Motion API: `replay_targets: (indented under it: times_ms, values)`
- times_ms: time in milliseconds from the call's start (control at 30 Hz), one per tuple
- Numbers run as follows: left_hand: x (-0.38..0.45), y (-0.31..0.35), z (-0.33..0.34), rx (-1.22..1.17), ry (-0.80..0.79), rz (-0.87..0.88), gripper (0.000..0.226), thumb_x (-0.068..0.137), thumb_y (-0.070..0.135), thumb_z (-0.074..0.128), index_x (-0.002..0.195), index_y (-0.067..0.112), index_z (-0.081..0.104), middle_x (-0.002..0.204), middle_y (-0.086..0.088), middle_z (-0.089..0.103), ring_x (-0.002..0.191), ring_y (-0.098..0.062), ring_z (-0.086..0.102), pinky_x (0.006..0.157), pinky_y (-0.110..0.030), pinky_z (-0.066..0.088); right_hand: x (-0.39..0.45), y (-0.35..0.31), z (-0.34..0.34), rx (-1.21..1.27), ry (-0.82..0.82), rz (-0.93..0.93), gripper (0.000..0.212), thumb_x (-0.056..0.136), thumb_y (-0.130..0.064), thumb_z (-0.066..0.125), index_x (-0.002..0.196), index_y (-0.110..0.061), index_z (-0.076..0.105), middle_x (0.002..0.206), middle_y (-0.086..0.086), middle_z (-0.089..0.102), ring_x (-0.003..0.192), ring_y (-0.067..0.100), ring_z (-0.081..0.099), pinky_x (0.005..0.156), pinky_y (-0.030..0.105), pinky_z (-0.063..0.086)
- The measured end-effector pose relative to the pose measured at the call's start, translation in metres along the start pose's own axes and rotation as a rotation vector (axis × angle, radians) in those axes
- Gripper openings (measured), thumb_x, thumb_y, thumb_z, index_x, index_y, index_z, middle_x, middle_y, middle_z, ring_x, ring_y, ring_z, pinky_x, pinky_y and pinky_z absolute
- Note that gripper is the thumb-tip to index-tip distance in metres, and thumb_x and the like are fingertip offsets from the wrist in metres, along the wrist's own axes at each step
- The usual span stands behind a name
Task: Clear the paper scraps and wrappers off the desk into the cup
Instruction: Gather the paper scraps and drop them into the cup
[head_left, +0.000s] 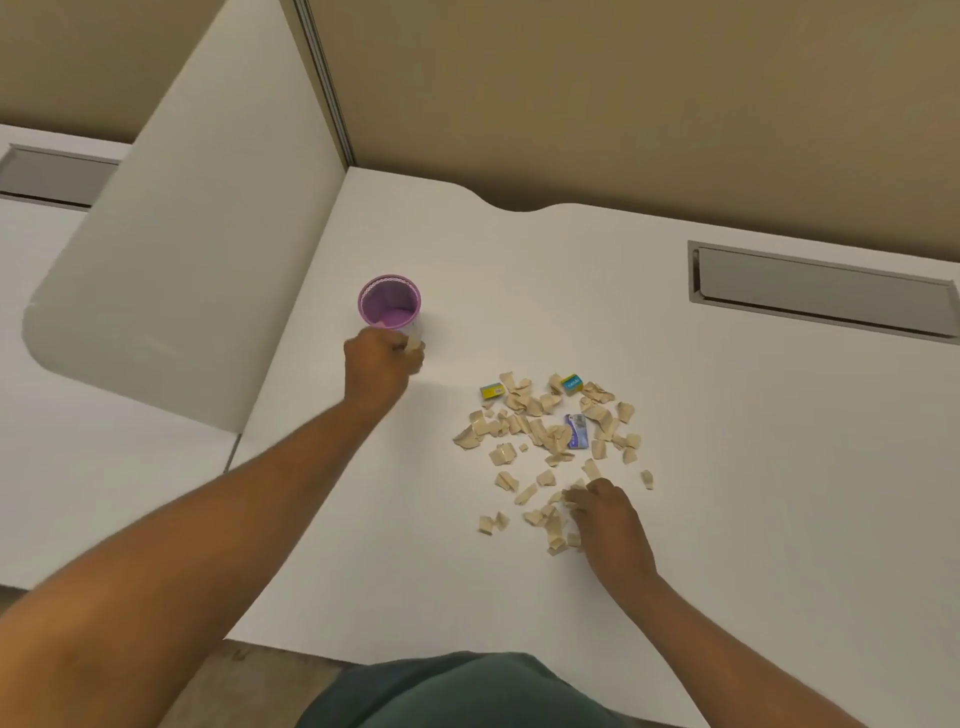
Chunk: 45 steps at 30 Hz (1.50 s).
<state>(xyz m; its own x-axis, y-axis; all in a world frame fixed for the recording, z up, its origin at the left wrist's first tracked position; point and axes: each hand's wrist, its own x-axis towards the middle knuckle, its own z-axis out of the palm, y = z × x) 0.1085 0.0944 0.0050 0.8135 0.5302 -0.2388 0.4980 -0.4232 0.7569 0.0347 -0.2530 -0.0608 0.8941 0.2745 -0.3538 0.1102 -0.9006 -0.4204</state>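
Observation:
A purple cup (389, 301) stands upright on the white desk (727, 441), a little paper showing inside it. My left hand (379, 366) is just in front of the cup, closed on a paper scrap (414, 343) near the rim. Several tan paper scraps (540, 431) lie scattered in the desk's middle. Among them are two yellow-and-teal wrappers (492, 390) (572, 384) and a blue-and-white wrapper (576, 431). My right hand (608, 514) rests on the near edge of the pile, fingers curled over some scraps.
A white divider panel (182, 260) rises left of the cup. A grey cable slot (826, 296) is set into the desk at the back right. A tan wall panel runs behind the desk.

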Motion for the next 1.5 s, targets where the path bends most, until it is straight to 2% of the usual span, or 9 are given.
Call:
replay_targets:
  times_ms: [133, 433, 600, 767, 933, 1067, 1200, 1333, 1500]
  values:
    - [0.051, 0.022, -0.019, 0.131, 0.09, 0.04, 0.034, 0.091, 0.015, 0.071, 0.06, 0.005, 0.06, 0.055, -0.016, 0.036, 0.065, -0.028, 0.04, 0.063, -0.033, 0.035, 0.002, -0.001, 0.0, -0.004, -0.001, 0.004, 0.036, 0.095, -0.001, 0.055, 0.122, -0.017, 0.073, 0.103, -0.005, 0.056, 0.095, 0.01, 0.048, 0.07, 0.002, 0.034]
    - [0.081, 0.033, -0.019, 0.341, -0.026, 0.018, 0.019, 0.082, 0.007, 0.076, 0.1, 0.006, 0.082, 0.099, -0.016, 0.078, 0.095, -0.039, 0.072, 0.079, -0.037, 0.057, 0.005, -0.002, -0.003, 0.057, -0.034, 0.067, 0.028, 0.098, -0.004, 0.054, 0.117, -0.015, 0.071, 0.1, -0.005, 0.052, 0.096, 0.015, 0.055, 0.066, 0.0, 0.04]
    - [0.068, 0.031, -0.021, 0.357, 0.038, 0.103, 0.029, 0.081, 0.017, 0.083, 0.108, 0.009, 0.078, 0.11, -0.014, 0.077, 0.102, -0.038, 0.071, 0.085, -0.04, 0.058, 0.006, 0.0, -0.002, 0.006, -0.029, 0.046, 0.031, 0.097, -0.003, 0.055, 0.119, -0.015, 0.072, 0.104, -0.001, 0.058, 0.097, 0.014, 0.055, 0.063, 0.0, 0.036]
    - [0.04, 0.022, -0.019, 0.246, 0.185, 0.173, 0.021, 0.085, 0.025, 0.075, 0.106, 0.022, 0.077, 0.109, -0.004, 0.074, 0.104, -0.03, 0.068, 0.083, -0.037, 0.053, 0.006, -0.009, -0.009, 0.048, 0.017, 0.066, 0.028, 0.097, -0.006, 0.061, 0.12, -0.014, 0.074, 0.111, 0.003, 0.066, 0.105, 0.02, 0.064, 0.087, 0.016, 0.045]
    - [-0.009, -0.044, 0.012, 0.377, -0.06, 0.185, 0.023, 0.096, 0.031, 0.069, 0.115, 0.021, 0.076, 0.123, 0.001, 0.073, 0.12, -0.027, 0.064, 0.094, -0.039, 0.052, 0.011, -0.036, -0.019, 0.312, 0.064, 0.148, 0.017, 0.09, -0.012, 0.073, 0.107, -0.014, 0.076, 0.107, -0.001, 0.071, 0.103, 0.016, 0.067, 0.076, 0.005, 0.04]
    - [-0.039, -0.104, 0.024, 0.689, -0.295, 0.218, 0.076, 0.097, 0.066, 0.057, 0.16, 0.026, 0.042, 0.176, -0.006, 0.022, 0.161, -0.033, 0.021, 0.125, -0.052, 0.029, 0.028, -0.082, -0.035, 0.434, 0.008, 0.032, 0.016, 0.088, -0.017, 0.075, 0.104, -0.021, 0.078, 0.105, -0.011, 0.073, 0.104, 0.006, 0.067, 0.083, 0.01, 0.046]
    - [-0.056, -0.143, 0.027, 0.843, -0.485, 0.239, 0.122, 0.069, 0.106, 0.022, 0.165, 0.04, -0.014, 0.173, 0.005, -0.031, 0.161, -0.033, -0.027, 0.125, -0.073, -0.002, 0.075, -0.144, -0.058, 0.477, 0.031, -0.169, 0.017, 0.087, -0.013, 0.075, 0.102, -0.019, 0.079, 0.103, -0.007, 0.075, 0.099, 0.001, 0.068, 0.088, 0.014, 0.051]
    - [-0.05, -0.151, 0.023, 0.819, -0.594, 0.259, 0.148, 0.049, 0.115, 0.032, 0.16, 0.039, -0.029, 0.165, 0.005, -0.047, 0.151, -0.035, -0.045, 0.116, -0.078, -0.019, 0.139, -0.207, -0.07, 0.362, 0.068, -0.337, 0.017, 0.087, -0.009, 0.071, 0.1, -0.014, 0.08, 0.105, 0.001, 0.075, 0.093, 0.007, 0.072, 0.084, 0.011, 0.053]
    - [-0.047, -0.149, 0.026, 0.85, -0.646, 0.239, 0.159, 0.041, 0.115, 0.038, 0.156, 0.036, -0.037, 0.159, 0.0, -0.055, 0.146, -0.039, -0.052, 0.11, -0.079, -0.025, 0.2, -0.262, -0.069, 0.11, 0.069, -0.487, 0.016, 0.094, -0.013, 0.067, 0.103, -0.008, 0.079, 0.109, 0.016, 0.069, 0.1, 0.028, 0.069, 0.089, 0.036, 0.057]
